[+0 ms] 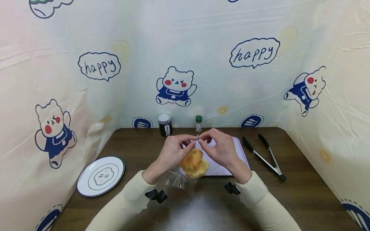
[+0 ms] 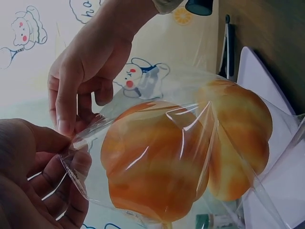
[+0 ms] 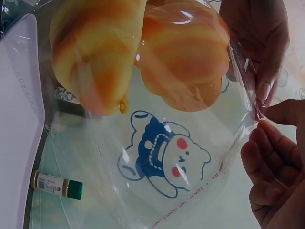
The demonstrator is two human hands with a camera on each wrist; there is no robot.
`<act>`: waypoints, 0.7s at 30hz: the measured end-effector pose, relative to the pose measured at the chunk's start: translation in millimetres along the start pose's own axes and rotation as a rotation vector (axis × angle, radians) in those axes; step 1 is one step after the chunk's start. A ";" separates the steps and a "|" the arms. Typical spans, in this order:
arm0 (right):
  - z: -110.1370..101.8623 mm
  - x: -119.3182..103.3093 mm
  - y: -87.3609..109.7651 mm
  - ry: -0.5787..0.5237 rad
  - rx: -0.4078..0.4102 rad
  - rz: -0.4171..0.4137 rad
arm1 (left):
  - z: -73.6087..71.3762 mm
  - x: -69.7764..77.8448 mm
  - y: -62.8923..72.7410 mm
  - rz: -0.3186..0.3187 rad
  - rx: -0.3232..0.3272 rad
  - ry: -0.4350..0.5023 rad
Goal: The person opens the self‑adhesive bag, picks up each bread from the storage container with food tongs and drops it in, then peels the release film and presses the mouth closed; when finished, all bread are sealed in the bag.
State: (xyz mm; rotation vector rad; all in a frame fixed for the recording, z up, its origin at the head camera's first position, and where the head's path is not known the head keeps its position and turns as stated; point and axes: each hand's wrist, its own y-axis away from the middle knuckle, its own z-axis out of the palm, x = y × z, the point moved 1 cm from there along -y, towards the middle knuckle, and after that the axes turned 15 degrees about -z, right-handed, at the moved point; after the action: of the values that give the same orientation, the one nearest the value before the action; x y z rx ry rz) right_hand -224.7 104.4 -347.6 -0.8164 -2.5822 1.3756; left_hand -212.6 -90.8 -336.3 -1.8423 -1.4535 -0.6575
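A clear plastic bag [image 1: 176,180] holds two ridged bread rolls: an orange-brown one [image 2: 152,167] and, beside it, a paler yellow one [image 2: 243,138]. My left hand [image 1: 174,149] pinches the gathered top edge of the bag between thumb and fingers. From the other side, my right hand [image 1: 220,150] pinches the same edge, and the fingertips of both hands nearly meet there. The bag hangs below the hands, over the near left part of the lilac tray [image 1: 222,168]. Red lettering runs along a strip of the bag in the right wrist view.
To the right of the tray lie black-and-silver tongs [image 1: 267,158], spread apart. A white plate [image 1: 86,179] with a dark rim sits at the left. Along the back edge stand a dark jar [image 1: 165,125] with a pale lid and a small green-capped bottle [image 1: 198,124]. Printed cloth walls surround the table.
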 end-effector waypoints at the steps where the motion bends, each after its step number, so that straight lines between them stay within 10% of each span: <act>1: -0.2 -0.3 -0.2 -0.003 0.001 -0.003 | -0.3 0.2 0.2 -0.003 0.000 0.000; 12: -0.8 -0.3 -1.9 0.064 0.018 -0.111 | -0.7 -1.0 0.3 0.012 -0.008 -0.024; 21: -1.1 1.1 -0.3 0.060 -0.042 -0.038 | -0.4 -0.4 0.4 0.006 -0.001 -0.049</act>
State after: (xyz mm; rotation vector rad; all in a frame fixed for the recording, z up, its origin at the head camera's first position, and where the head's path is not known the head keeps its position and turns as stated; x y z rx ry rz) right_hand -225.4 105.6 -346.9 -0.7974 -2.5750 1.2711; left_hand -212.3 -91.4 -336.3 -1.8750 -1.4785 -0.6145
